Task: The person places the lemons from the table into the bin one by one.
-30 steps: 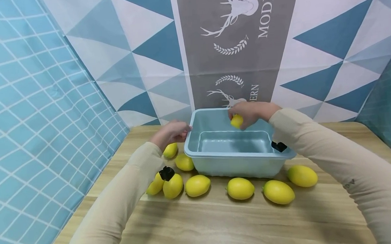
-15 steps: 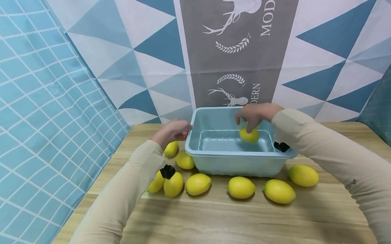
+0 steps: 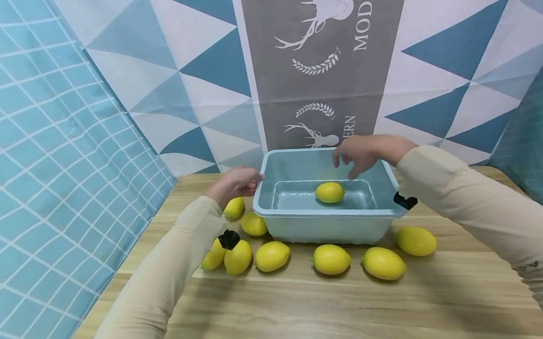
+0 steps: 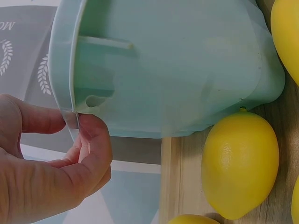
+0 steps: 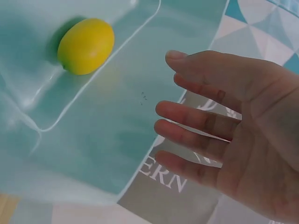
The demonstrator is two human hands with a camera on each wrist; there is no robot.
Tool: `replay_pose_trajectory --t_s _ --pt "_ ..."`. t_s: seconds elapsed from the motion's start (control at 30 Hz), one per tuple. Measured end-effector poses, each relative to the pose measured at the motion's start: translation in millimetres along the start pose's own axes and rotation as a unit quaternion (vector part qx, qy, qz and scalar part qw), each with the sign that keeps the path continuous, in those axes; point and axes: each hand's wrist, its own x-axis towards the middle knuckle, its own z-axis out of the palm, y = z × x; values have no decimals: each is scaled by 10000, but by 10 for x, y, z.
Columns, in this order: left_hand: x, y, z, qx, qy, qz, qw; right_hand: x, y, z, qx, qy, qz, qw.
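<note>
A pale blue-green plastic basin (image 3: pixel 327 229) stands on the wooden table near the wall. Inside it, on the bottom, lies one yellow lemon (image 3: pixel 329 193). My left hand (image 4: pixel 60 168) pinches the basin's left rim between thumb and bent fingers. Above the basin's right back part hovers my right hand (image 5: pixel 233 126), its fingers spread apart with nothing in them. In the right wrist view that hand is apart from the lemon in the basin. Next to the basin's left wall, below my left hand, sits another lemon (image 4: pixel 240 163).
Several lemons lie along the basin's front, among them a front lemon (image 3: pixel 331 259) and a right-hand lemon (image 3: pixel 416 241). More are grouped at the left, including a lemon (image 3: pixel 238 257) by the left sleeve. A patterned cloth (image 3: pixel 213 57) hangs behind the table (image 3: pixel 303 308).
My right hand lowered a lemon into the basin and let it go. The lemon now rests on the bottom, and the hand has risen to the right. My left hand stays on the rim.
</note>
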Motion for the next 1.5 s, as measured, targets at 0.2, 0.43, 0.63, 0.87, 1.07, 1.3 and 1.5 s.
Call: replay_pose_trajectory --t_s 0.2,0.43,0.63,0.87,1.07,1.3,1.5 --pt "-1 -26 -15 -90 -52 4 9999 -193 17 45 84 289 -122 9995" --pt "0 -17 -20 58 -31 6 10000 -350 52 124 241 584 -319 9975" --pt "6 -4 -10 84 -52 53 9999 -470 92 210 237 1084 -472 9927" --pt "7 -7 -13 57 -69 13 10000 -620 99 332 118 1779 -476 9828" --pt "8 -9 -10 11 -27 9 10000 -730 119 474 -15 2389 -204 9708" --pt "14 -18 -10 -84 11 4 10000 -794 187 628 -395 3350 -157 9412" --pt "21 -24 -14 -39 33 5 10000 -855 272 727 -482 4111 -83 9103"
